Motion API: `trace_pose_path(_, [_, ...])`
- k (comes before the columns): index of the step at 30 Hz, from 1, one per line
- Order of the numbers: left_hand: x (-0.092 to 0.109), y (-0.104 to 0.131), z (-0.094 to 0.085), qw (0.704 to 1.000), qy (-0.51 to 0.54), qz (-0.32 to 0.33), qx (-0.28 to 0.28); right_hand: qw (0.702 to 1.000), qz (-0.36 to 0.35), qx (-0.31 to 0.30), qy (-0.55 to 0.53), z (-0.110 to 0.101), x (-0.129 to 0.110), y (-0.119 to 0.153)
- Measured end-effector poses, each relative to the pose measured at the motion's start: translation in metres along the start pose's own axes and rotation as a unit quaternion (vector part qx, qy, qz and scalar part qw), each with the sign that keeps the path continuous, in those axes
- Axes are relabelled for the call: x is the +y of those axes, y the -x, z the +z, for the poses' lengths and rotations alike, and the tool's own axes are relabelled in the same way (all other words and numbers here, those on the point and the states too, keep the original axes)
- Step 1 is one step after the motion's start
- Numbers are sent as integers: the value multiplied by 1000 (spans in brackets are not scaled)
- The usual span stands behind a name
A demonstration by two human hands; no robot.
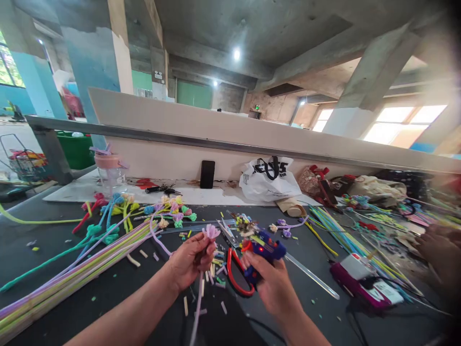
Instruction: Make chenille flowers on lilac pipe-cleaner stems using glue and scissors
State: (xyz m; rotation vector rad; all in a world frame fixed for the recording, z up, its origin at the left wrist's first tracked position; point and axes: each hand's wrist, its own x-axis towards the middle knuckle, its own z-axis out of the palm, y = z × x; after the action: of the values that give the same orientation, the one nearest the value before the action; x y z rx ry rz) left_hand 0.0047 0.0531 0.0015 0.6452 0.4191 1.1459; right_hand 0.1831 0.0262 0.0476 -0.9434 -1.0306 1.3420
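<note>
Between the fingers of my left hand (pixel 192 254) is a pipe-cleaner flower (pixel 212 232) with pale purple petals, its fuzzy stem hanging down below the hand. My right hand (pixel 268 276) grips a dark blue glue gun (pixel 268 246) with a small red light, a clear glue stick (pixel 312 276) sticking out of its back. The gun's front points toward the flower, apart from it, and looks caked with bits of colour. Red-handled scissors (pixel 230 269) lie between my hands, blades pointing away. Short cut pieces of pipe cleaner (pixel 216 276) are scattered beside them.
Long pipe cleaners (pixel 82 269) lie bundled at left, near finished flowers (pixel 173 209). A phone (pixel 207 174) leans on the back panel beside a white bag (pixel 270 180). A purple power strip (pixel 363 286) sits at right, where another person's hand (pixel 437 247) shows.
</note>
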Motion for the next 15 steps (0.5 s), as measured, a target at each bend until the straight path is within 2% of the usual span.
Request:
trace_pose_path(3, [-1,-2,-4,1000,1,-6,-4,997,26,-54,-47,10,0,-17])
trace_pose_path(7, [-5,-5,-6,1000,-6,-20,-9,992,74,-85,-51,5,7,-37])
trace_pose_path(15, [-24,-5,9,996,-74,-53,7,995,61,-19,77,12,19,-33])
